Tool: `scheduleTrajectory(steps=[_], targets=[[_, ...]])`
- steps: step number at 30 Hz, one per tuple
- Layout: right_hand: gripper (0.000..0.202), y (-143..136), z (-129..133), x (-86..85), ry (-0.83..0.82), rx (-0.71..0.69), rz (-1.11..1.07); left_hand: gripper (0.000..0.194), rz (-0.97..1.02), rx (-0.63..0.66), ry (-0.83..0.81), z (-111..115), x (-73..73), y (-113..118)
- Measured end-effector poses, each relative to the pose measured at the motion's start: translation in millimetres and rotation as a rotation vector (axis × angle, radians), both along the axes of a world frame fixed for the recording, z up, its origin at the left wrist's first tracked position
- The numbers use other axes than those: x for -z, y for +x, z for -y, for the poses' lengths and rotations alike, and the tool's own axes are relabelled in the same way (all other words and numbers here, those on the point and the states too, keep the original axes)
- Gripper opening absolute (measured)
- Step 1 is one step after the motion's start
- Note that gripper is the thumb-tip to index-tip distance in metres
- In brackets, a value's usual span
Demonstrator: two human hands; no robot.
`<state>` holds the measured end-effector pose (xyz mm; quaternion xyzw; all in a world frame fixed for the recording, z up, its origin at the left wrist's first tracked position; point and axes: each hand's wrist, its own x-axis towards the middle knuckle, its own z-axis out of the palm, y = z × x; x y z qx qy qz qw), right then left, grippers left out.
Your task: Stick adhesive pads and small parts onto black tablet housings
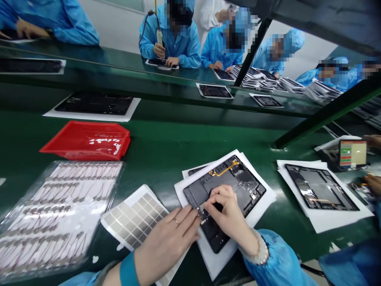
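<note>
An opened black tablet housing [218,188] lies at an angle on white paper, with an orange flex cable [228,170] near its far edge and a small circuit board [203,215] near its left side. My left hand [166,242] is stretched flat, its fingertips at the tablet's left edge beside that board. Over the board, my right hand [224,208] has thumb and fingers pinched together; whatever they hold is hidden. Partly under my left hand is a sheet of silver-grey square stickers [138,216].
A clear tray [101,206] of small wired round parts sits at left, below a red bin [86,139]. More tablet housings lie on paper, one at right [324,186]. A green post [321,113] slants behind it. Co-workers in blue sit across the raised shelf [166,85].
</note>
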<state>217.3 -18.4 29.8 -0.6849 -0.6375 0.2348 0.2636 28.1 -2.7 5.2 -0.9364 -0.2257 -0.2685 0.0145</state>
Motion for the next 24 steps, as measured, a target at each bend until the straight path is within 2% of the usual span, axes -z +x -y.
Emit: scheduleTrajectory(steps=[6, 16, 24], targets=[[0.017, -1.5, -1.5, -0.1, -0.021, 0.001, 0.014, 0.022, -0.044, 0.003, -0.023, 0.3, 3.4, -2.4], [0.018, -3.1, -1.1, 0.6, 0.004, 0.0, 0.029, 0.03, -0.036, -0.01, -0.021, 0.2, 5.6, -0.3], [0.019, -2.7, -0.6, 1.0, 0.007, -0.006, 0.056, 0.024, -0.065, 0.02, -0.003, -1.7, 8.5, -2.1]])
